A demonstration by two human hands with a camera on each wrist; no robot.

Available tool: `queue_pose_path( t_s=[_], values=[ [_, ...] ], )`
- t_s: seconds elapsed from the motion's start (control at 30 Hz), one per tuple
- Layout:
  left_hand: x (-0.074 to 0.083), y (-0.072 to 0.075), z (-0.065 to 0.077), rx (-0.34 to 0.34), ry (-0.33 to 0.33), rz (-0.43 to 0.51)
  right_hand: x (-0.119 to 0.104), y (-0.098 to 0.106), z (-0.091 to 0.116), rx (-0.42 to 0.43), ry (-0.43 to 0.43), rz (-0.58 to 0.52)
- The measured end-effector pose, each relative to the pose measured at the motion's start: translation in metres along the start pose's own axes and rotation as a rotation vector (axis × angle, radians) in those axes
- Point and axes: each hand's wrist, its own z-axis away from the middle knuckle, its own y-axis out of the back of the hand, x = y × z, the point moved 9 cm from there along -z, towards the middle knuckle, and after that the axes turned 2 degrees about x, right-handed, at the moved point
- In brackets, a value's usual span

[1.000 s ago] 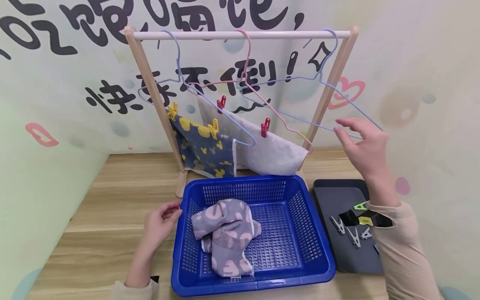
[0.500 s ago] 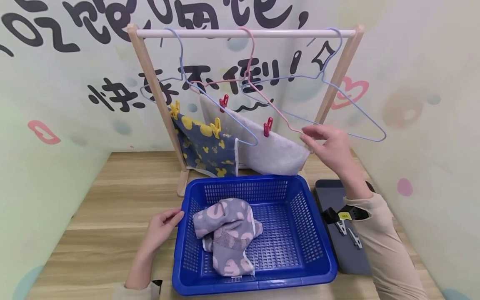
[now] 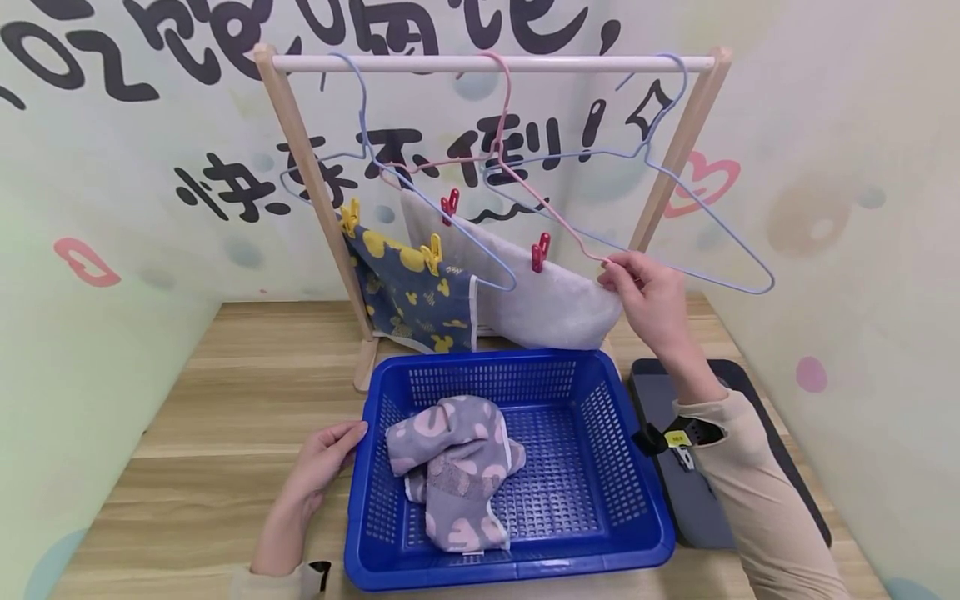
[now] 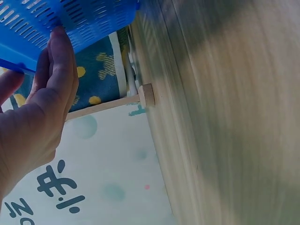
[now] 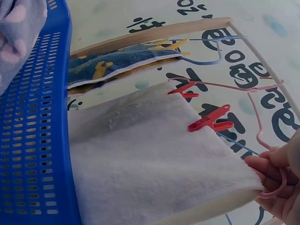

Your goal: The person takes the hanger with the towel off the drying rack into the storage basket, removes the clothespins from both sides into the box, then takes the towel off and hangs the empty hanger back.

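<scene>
My right hand (image 3: pixel 654 300) pinches the lower right end of the pink hanger (image 3: pixel 551 213); in the right wrist view its fingers curl around the bent wire. A white towel (image 3: pixel 558 308) hangs over this hanger, held by red clothespins (image 3: pixel 541 252). At the basket's left side, my left hand (image 3: pixel 318 462) holds the rim of the blue basket (image 3: pixel 510 572), thumb and fingers on either side of it in the left wrist view. Inside the basket lies a crumpled grey towel with pink patches (image 3: pixel 465 475).
The white rail (image 3: pixel 585 64) on wooden posts also bears a blue hanger (image 3: pixel 442 208) with a navy-yellow towel (image 3: pixel 420 296), pinned by yellow clothespins (image 3: pixel 432 254), and a bare blue hanger (image 3: pixel 720 218). A dark tray (image 3: pixel 750 392) with a grey clothespin (image 3: pixel 683 457) lies right of the basket, partly under my right arm.
My right hand has moved left from beside the right blue hanger to the pink hanger's end and taken hold of it. My left hand has stayed at the basket rim.
</scene>
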Motion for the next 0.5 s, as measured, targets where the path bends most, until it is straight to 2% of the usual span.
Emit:
queue_pose_path(
  t_s=[0.2,0.5],
  values=[
    [-0.001,0.000,-0.001,-0.021,0.007,0.018,0.001,0.007,0.001,0.097,-0.022,-0.105],
    [0.000,-0.002,0.000,-0.048,-0.001,0.015,-0.001,0.023,-0.001,0.203,0.003,-0.094]
  ],
)
